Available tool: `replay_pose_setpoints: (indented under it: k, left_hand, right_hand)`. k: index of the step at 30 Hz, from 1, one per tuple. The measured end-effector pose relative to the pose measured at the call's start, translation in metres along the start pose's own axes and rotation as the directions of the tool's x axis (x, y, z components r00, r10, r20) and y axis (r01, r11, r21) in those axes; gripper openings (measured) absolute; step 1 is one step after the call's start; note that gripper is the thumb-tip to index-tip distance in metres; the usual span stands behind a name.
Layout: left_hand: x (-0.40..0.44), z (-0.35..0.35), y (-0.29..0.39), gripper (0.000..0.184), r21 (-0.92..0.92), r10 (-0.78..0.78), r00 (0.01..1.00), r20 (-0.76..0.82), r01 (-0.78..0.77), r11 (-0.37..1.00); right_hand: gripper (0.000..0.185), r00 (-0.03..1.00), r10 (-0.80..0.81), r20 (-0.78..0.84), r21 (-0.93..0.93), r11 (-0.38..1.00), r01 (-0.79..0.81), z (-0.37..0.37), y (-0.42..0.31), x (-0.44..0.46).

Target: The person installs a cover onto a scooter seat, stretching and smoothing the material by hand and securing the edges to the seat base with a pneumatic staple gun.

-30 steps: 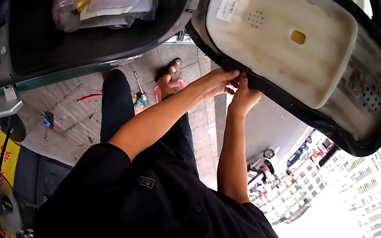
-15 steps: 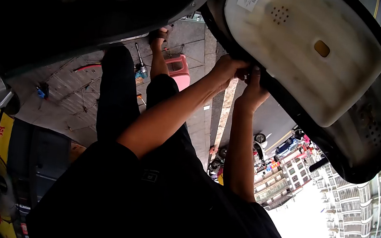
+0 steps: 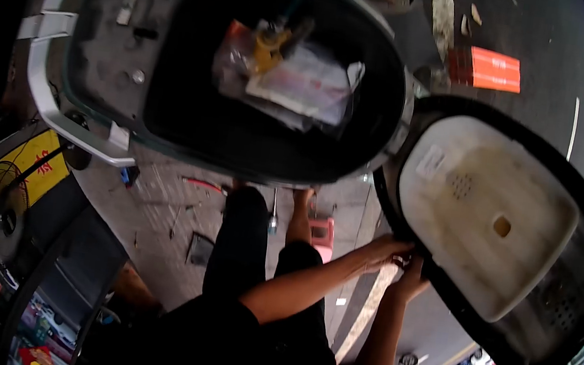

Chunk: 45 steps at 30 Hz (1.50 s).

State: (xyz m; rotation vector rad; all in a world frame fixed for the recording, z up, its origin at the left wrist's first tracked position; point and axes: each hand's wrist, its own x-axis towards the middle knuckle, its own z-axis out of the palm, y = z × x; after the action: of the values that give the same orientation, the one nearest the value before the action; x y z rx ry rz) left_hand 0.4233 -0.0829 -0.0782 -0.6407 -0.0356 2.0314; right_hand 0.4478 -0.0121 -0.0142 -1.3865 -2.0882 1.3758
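Observation:
A scooter seat [image 3: 472,226] is swung up, its pale underside with a small square hole facing me. At the lower left edge of its black rim, my left hand [image 3: 389,254] and my right hand [image 3: 411,281] are close together. Both have bent fingers closed at the rim; the fingertips are partly hidden and blurred. Left of the seat lies the open scooter storage compartment [image 3: 185,100], with clear plastic bags and papers [image 3: 303,89] and a yellow item [image 3: 268,48] inside.
A pink stool [image 3: 322,234], a long-nosed power tool [image 3: 273,222] and a red-handled tool [image 3: 204,185] are on the pavement near my legs. An orange-red box [image 3: 492,70] stands on the road. At left is a fan [image 3: 3,216].
My view has shifted, so the seat and hands appear lower and the storage compartment shows more fully. Both hands stay at the same part of the seat rim.

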Motion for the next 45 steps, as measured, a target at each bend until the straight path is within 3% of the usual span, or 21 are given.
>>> replay_pose_setpoints:
  k: [7,11,12,14,15,16,17,18,19,22,23,25,26,28,32,35,39,41,42,43,45]
  left_hand:
    - [0.006,0.000,-0.004,0.009,0.123,-0.004,0.993,-0.117,0.018,0.992]
    - [0.005,0.012,-0.002,0.010,0.089,-0.017,0.962,-0.273,0.043,0.995]
    - [0.004,0.015,-0.001,0.010,0.090,-0.018,0.959,-0.284,0.046,0.995]
    - [0.023,-0.005,-0.013,0.020,0.312,-0.001,0.974,-0.226,0.073,0.947]
    - [0.022,-0.001,-0.010,0.020,0.319,0.006,0.982,-0.190,0.056,0.946]
    - [0.019,0.004,-0.009,0.021,0.245,0.000,0.989,-0.145,0.036,0.969]
    - [0.014,0.008,-0.006,0.022,0.174,-0.001,0.995,-0.105,0.020,0.985]
    - [0.012,0.008,0.000,0.023,0.109,0.008,0.998,-0.070,0.000,0.994]
    - [0.009,0.009,0.002,0.024,0.031,0.018,0.999,-0.041,-0.017,0.999]
    - [0.022,0.000,-0.009,0.023,0.124,-0.110,0.971,-0.212,0.138,0.983]
    - [0.019,0.004,-0.002,0.023,0.115,-0.131,0.969,-0.210,0.158,0.981]
    - [0.010,0.014,0.006,0.023,0.136,-0.166,0.939,-0.300,0.215,0.967]
    - [0.010,0.013,0.004,0.023,0.127,-0.163,0.938,-0.306,0.210,0.969]
    - [0.016,0.008,-0.002,0.021,0.089,-0.143,0.949,-0.281,0.175,0.981]
    - [0.013,0.013,0.002,0.020,0.083,-0.179,0.936,-0.303,0.213,0.974]
    - [0.020,0.009,0.001,0.021,0.142,-0.201,0.922,-0.331,0.259,0.955]
    - [0.023,0.006,0.007,0.022,0.119,-0.251,0.924,-0.287,0.294,0.948]
    - [0.025,0.001,0.004,0.022,0.117,-0.268,0.916,-0.299,0.314,0.942]
    - [0.036,-0.017,-0.004,0.023,0.098,-0.295,0.939,-0.175,0.314,0.944]
    - [0.025,-0.002,0.008,0.024,0.150,-0.282,0.915,-0.290,0.334,0.930]
    - [0.024,-0.003,0.009,0.020,0.029,-0.276,0.935,-0.222,0.289,0.957]
  right_hand:
    - [0.006,0.999,0.048,0.002,0.055,0.997,-0.048,0.002,-0.017,-0.004]
    - [0.009,0.888,0.269,0.373,-0.172,0.961,-0.219,-0.018,-0.043,-0.012]
    - [0.012,0.769,0.474,0.430,-0.471,0.844,-0.257,-0.024,-0.049,-0.010]
    - [0.026,0.371,0.569,0.734,-0.592,0.804,-0.063,-0.012,-0.090,-0.024]
    - [0.030,0.264,0.439,0.859,-0.500,0.831,0.244,0.011,-0.103,-0.037]
    - [0.030,0.084,0.198,0.977,-0.178,0.519,0.836,0.056,-0.143,-0.046]
    - [0.030,0.042,0.112,0.993,-0.078,0.341,0.937,0.109,-0.186,-0.070]
    - [0.028,-0.091,-0.172,0.981,0.125,0.200,0.972,0.155,-0.198,-0.081]
    - [0.030,-0.235,-0.250,0.939,0.256,0.058,0.965,0.211,-0.217,-0.094]
    - [0.019,-0.580,-0.255,0.774,0.464,-0.396,0.793,0.354,-0.211,-0.119]
    - [0.018,-0.593,-0.098,0.800,0.483,-0.482,0.731,0.389,-0.199,-0.123]
    - [0.020,-0.428,0.216,0.878,0.434,-0.738,0.517,0.430,-0.186,-0.128]
    - [0.020,-0.405,0.222,0.887,0.425,-0.734,0.529,0.440,-0.177,-0.127]
    - [0.028,-0.047,0.329,0.943,0.268,-0.669,0.693,0.454,-0.164,-0.115]
    - [0.026,-0.035,0.338,0.941,0.219,-0.526,0.821,0.467,-0.127,-0.057]
    - [0.027,0.015,0.336,0.942,0.133,-0.412,0.902,0.429,-0.194,-0.059]
    - [0.036,0.159,-0.078,0.984,-0.138,0.224,0.965,0.332,-0.280,-0.032]
    - [0.036,0.316,-0.147,0.937,-0.107,0.742,0.662,0.277,-0.313,-0.012]
    - [0.032,0.419,-0.298,0.857,-0.016,0.800,0.600,0.244,-0.350,-0.033]
    - [0.030,0.442,-0.338,0.831,-0.080,0.714,0.696,0.212,-0.382,-0.024]
    - [0.028,0.365,-0.600,0.712,0.085,0.590,0.803,0.147,-0.432,-0.002]
